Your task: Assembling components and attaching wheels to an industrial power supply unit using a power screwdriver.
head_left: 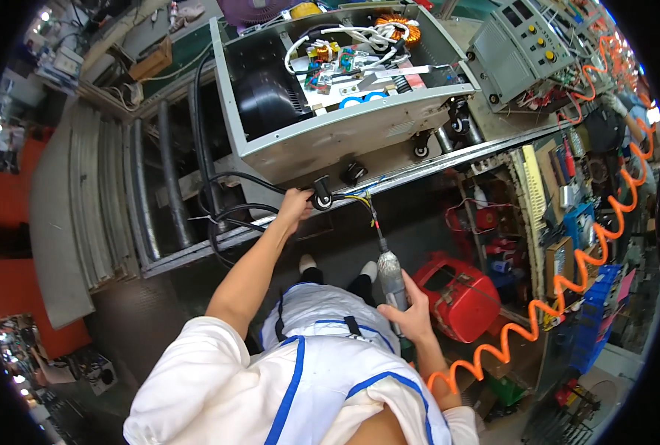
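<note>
My left hand (297, 207) is closed around a thick black cable (247, 178) at the front edge of the bench, right beside a black caster wheel (322, 194). Past the caster, thin coloured wires (359, 198), yellow and blue among them, stick out along the rail. My right hand (411, 311) grips a grey power screwdriver (390, 278) partly wrapped in silvery tape. Its thin shaft points away from me, and the tip is close to the wire ends; whether they touch I cannot tell. Above the wires sits an open grey metal cabinet (345, 122) with circuit parts inside.
Metal rollers (170, 170) run along the bench at left. A grey instrument box (519, 55) with yellow knobs stands at far right. Below it are a tool shelf, a red round machine (463, 297) and an orange coiled hose (567, 285). Grey panels (77, 200) lean at left.
</note>
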The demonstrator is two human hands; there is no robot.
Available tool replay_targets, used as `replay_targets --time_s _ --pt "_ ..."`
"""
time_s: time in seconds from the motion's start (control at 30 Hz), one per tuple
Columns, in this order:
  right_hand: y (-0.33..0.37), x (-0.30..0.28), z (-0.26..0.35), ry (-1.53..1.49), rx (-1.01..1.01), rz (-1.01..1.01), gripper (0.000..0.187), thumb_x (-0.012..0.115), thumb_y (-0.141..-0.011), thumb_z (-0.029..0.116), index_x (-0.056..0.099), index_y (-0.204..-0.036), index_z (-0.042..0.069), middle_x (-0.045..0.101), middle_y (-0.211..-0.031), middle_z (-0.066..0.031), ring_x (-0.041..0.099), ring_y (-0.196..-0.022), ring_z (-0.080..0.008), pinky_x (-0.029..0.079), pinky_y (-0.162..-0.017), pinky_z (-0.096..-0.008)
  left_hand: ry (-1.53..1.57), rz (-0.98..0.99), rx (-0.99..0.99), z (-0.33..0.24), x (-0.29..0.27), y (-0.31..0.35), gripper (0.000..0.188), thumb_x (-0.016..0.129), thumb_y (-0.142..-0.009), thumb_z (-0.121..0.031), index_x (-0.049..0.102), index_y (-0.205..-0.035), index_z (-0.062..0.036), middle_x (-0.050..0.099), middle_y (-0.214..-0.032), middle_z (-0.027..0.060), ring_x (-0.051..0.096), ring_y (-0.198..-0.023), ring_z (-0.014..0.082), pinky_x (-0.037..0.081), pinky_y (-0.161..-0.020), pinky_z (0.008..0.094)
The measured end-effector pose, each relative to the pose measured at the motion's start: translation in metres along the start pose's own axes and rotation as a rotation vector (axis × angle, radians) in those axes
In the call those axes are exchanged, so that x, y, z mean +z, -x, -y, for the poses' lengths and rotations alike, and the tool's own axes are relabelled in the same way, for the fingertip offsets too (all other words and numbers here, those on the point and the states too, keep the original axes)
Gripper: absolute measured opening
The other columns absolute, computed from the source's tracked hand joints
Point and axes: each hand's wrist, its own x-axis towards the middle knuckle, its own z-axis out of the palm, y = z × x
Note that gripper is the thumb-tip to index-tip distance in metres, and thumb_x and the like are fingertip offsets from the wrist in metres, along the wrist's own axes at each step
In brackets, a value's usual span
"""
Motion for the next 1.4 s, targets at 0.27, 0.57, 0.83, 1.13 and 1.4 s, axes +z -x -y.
replay_targets --time_s 0.27,0.57,0.83,1.13,1.4 --pt "-0.043 0.036 0.024 0.173 -0.162 0.195 0.079 0.078 -0.066 0.025 0.048 -0.136 0.004 0.067 -0.099 -0.0175 0.065 -0.089 -0.0252 0.048 -0.086 -0.0332 0.698 0.485 -0.049 -0.069 -0.026 0.070 0.037 0.038 -0.097 -0.024 0.055 -0.110 0.0061 0.044 -0.060 0.0020 0.036 -0.047 0.0083 0.028 -0.045 0.0229" --pt "-0.059 0.071 0.027 0.071 -0.128 0.175 0.076 0.078 -0.067 0.025 0.049 -0.134 0.001 0.066 -0.098 -0.0148 0.063 -0.088 -0.0200 0.049 -0.084 -0.0320 0.520 0.408 -0.067 -0.093 -0.044 0.077 0.031 0.038 -0.096 -0.021 0.058 -0.099 0.0018 0.043 -0.061 -0.0005 0.031 -0.047 0.0074 0.024 -0.044 0.0223" --pt "-0.075 0.091 0.036 0.068 -0.229 0.070 0.073 0.076 -0.067 0.028 0.051 -0.130 0.003 0.068 -0.087 -0.0160 0.066 -0.075 -0.0235 0.051 -0.076 -0.0335 0.496 0.342 -0.036 -0.118 -0.042 0.061 0.031 0.042 -0.099 -0.025 0.049 -0.071 -0.0110 0.035 -0.056 -0.0049 0.028 -0.048 0.0068 0.022 -0.045 0.0227" --pt "-0.074 0.101 0.026 0.197 -0.291 -0.049 0.068 0.073 -0.065 0.031 0.055 -0.127 0.008 0.068 -0.079 -0.0202 0.067 -0.070 -0.0372 0.052 -0.072 -0.0399 0.663 0.211 0.047 -0.109 -0.038 0.057 0.028 0.043 -0.099 -0.024 0.050 -0.074 -0.0115 0.031 -0.052 -0.0057 0.025 -0.045 0.0072 0.017 -0.042 0.0239" --pt "-0.071 0.104 0.030 0.154 -0.243 -0.057 0.065 0.073 -0.066 0.028 0.057 -0.124 0.005 0.068 -0.081 -0.0184 0.068 -0.070 -0.0323 0.052 -0.074 -0.0362 0.673 0.230 0.019 -0.113 -0.039 0.057 0.025 0.041 -0.097 -0.022 0.055 -0.081 -0.0098 0.032 -0.054 -0.0050 0.024 -0.046 0.0086 0.016 -0.043 0.0248"
